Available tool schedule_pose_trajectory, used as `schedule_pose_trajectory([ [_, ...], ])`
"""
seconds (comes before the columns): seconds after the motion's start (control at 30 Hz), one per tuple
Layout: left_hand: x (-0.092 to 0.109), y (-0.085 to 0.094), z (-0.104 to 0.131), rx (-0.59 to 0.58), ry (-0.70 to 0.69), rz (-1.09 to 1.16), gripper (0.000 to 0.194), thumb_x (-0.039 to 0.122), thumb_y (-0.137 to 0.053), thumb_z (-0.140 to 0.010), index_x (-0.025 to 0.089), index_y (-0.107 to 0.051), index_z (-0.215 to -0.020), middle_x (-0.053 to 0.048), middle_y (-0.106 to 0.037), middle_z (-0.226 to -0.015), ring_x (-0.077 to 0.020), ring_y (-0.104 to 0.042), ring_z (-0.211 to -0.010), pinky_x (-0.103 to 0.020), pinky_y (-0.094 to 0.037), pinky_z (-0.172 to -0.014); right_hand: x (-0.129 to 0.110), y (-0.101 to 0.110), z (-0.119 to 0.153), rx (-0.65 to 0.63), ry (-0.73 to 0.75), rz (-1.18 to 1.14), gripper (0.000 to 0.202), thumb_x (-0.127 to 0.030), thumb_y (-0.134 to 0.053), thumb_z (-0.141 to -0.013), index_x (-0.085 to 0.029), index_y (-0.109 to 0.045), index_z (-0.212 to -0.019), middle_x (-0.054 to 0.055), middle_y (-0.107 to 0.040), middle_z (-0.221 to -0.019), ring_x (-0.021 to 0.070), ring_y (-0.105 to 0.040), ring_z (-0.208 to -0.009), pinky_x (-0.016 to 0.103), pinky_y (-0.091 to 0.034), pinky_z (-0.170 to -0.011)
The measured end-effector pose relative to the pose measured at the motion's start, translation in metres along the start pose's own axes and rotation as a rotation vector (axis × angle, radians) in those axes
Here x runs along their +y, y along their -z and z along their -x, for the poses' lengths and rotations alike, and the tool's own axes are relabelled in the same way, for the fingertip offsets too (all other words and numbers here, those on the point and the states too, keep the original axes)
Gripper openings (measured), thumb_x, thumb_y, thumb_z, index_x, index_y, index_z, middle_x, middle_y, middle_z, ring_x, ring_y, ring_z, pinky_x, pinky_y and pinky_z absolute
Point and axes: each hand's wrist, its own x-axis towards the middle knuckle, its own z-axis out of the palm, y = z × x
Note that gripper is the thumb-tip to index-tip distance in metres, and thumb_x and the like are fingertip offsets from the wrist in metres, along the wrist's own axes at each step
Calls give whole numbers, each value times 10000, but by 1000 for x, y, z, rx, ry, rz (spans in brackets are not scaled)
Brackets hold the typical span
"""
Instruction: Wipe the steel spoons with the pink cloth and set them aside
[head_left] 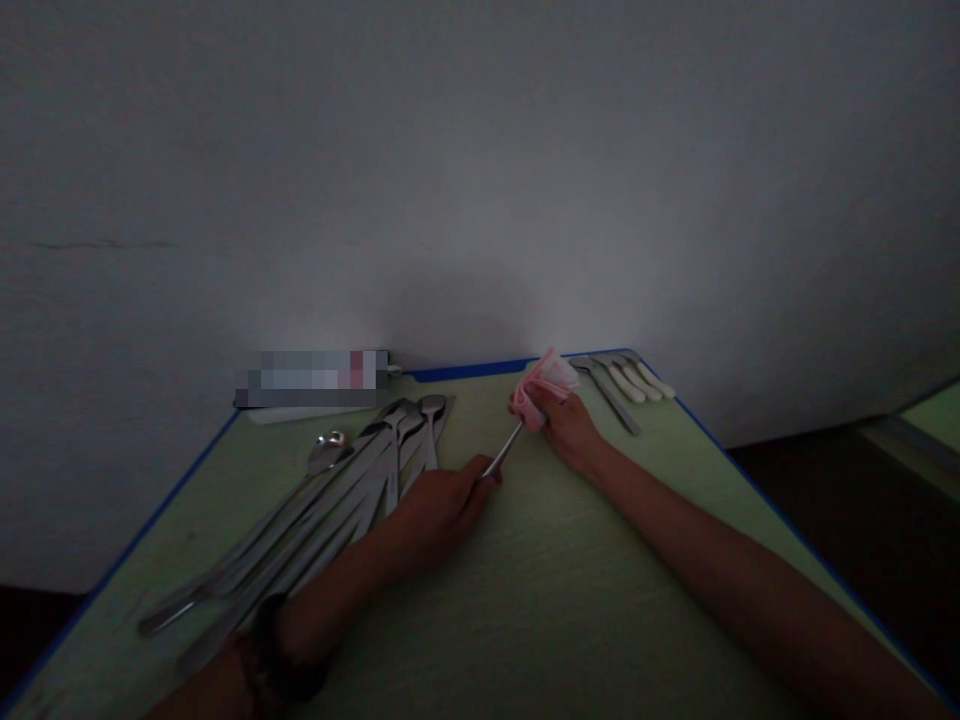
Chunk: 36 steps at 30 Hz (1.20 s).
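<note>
My left hand [442,510] is closed around the lower end of a slim metal utensil [504,448], which slants up to the right. At its far end, my right hand [566,425] grips a pink and white cloth [545,385] wrapped around it. The cloth covers that end, so I cannot tell which kind of utensil it is. Beside my left hand lies a pile of long-handled metal spoons [330,520], their bowls toward the wall. To the right of the cloth sits a metal piece of cutlery [611,398] next to several pieces with white handles [637,378].
The light green table [525,620] has a blue edge and stands against a grey wall [480,180]. At the back left corner lies a blurred-out, box-like item [315,378]. Past the right edge are a dark floor and another green surface [934,425].
</note>
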Motion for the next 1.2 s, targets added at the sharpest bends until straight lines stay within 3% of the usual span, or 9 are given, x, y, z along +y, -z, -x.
schedule_pose_trajectory([
  [0.23,-1,0,1,1,0,21,324,339,-246,-970,198,-504,-1105,-38,-679,-813,-186,-643,-715,-261,-424,-620,7,-1,-3,170,95,12,302,-448,-669,-706,-180,-656,-846,37,-675,-871,175,-602,-822,330,-460,-812],
  [0.4,1,1,1,0,15,11,312,336,-261,-964,203,-516,-1085,-34,-680,-801,-185,-646,-710,-256,-418,-616,3,-3,-3,188,93,-17,311,-489,-637,-720,-187,-634,-791,32,-664,-802,177,-599,-779,330,-473,-786],
  [0.6,1,-1,2,65,51,87,322,324,-262,-956,198,-528,-1085,-28,-663,-775,-182,-639,-703,-266,-436,-631,-4,-7,1,58,70,-112,319,-508,-614,-746,-190,-627,-757,39,-656,-757,173,-606,-742,340,-481,-788],
  [0.8,1,-1,2,127,93,146,349,336,-243,-956,181,-534,-1069,-42,-657,-800,-182,-631,-732,-276,-458,-656,-1,0,-2,-72,-12,-132,246,-411,-677,-723,-175,-647,-785,60,-680,-845,181,-620,-807,346,-473,-845],
  [1.0,4,-2,0,101,124,88,326,329,-241,-959,185,-507,-1079,-52,-667,-836,-184,-642,-716,-270,-451,-637,-1,3,0,-225,37,68,257,-417,-643,-756,-187,-647,-869,44,-690,-880,183,-619,-851,339,-454,-871],
  [1.07,5,-2,-1,80,143,47,303,318,-254,-954,188,-499,-1077,-52,-672,-837,-182,-645,-694,-267,-447,-627,0,1,0,-183,57,125,271,-431,-631,-761,-190,-647,-882,32,-691,-868,177,-616,-849,331,-448,-876],
  [1.2,6,-3,-1,70,116,6,290,307,-254,-956,196,-493,-1075,-50,-679,-854,-184,-652,-708,-281,-451,-664,6,2,-5,63,87,58,316,-457,-632,-739,-185,-643,-900,39,-687,-914,177,-615,-856,330,-453,-858],
])
